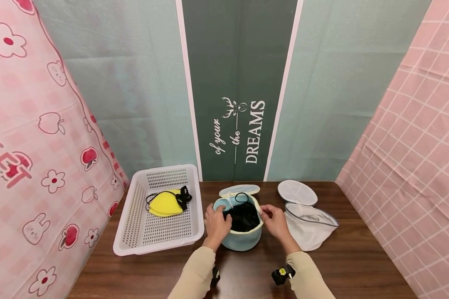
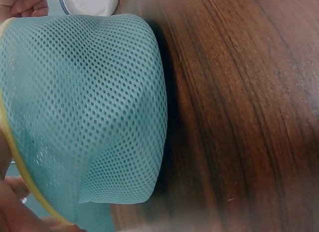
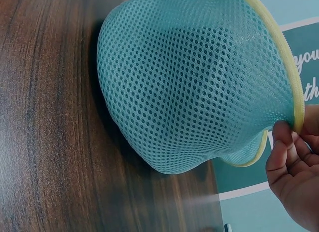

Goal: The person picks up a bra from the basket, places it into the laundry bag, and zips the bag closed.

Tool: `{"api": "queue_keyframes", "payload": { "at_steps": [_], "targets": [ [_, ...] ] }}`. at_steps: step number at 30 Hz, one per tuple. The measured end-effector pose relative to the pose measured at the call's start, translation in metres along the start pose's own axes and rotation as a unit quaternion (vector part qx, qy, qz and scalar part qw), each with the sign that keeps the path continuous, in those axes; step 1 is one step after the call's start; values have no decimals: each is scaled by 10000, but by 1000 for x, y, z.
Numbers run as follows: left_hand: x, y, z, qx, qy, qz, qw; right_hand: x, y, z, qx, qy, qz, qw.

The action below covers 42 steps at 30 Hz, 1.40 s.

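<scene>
A light blue mesh laundry bag (image 1: 241, 241) with a yellow zip rim stands upright on the table, its lid (image 1: 239, 190) folded back behind the opening. Black cloth (image 1: 243, 218) lies inside, and a thin dark cord loop shows near the back rim. My left hand (image 1: 218, 222) grips the left side of the rim, thumb toward the inside. On the opposite side my right hand (image 1: 275, 222) pinches the rim between thumb and fingers, as the right wrist view shows. The mesh wall (image 2: 99, 102) bulges outward close to the left wrist camera.
To the left is a white plastic basket (image 1: 198, 199) holding a yellow cloth item (image 1: 166, 204) with black cords. A white mesh bag (image 1: 307, 226) lies at the right, its round lid (image 1: 297, 192) flipped back. The wooden table (image 1: 243, 270) meets hanging curtains at the back and sides.
</scene>
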<state>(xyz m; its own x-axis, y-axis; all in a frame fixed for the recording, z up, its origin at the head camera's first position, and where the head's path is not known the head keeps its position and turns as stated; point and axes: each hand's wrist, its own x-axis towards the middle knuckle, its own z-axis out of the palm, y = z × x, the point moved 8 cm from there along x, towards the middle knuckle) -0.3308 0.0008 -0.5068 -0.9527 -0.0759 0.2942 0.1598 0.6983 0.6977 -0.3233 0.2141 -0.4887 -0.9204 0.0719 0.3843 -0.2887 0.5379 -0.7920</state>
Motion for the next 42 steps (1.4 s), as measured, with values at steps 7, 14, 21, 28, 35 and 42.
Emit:
{"api": "queue_keyframes", "payload": {
  "at_steps": [7, 14, 21, 28, 35, 42],
  "targets": [
    [-1, -15, 4, -552, -319, -908, 9938, 0, 2, 0, 4, 6, 44, 10000],
    [-1, -16, 5, -904, -468, -980, 9900, -1, 3, 0, -32, 6, 18, 10000],
    [-1, -11, -1, -1270, -215, -618, 9897, -3, 6, 1, -36, -2, 71, 10000],
    [2, -11, -6, -1589, 103, -264, 9869, -4, 8, 2, -11, -1, 125, 9999],
    [5, -16, -5, -1626, -113, -601, 9848, -4, 7, 2, 32, -16, 148, 9999],
    [6, -23, -4, -1853, -171, -972, 9777, -3, 8, 1, 47, -21, 160, 9999]
  ]
}}
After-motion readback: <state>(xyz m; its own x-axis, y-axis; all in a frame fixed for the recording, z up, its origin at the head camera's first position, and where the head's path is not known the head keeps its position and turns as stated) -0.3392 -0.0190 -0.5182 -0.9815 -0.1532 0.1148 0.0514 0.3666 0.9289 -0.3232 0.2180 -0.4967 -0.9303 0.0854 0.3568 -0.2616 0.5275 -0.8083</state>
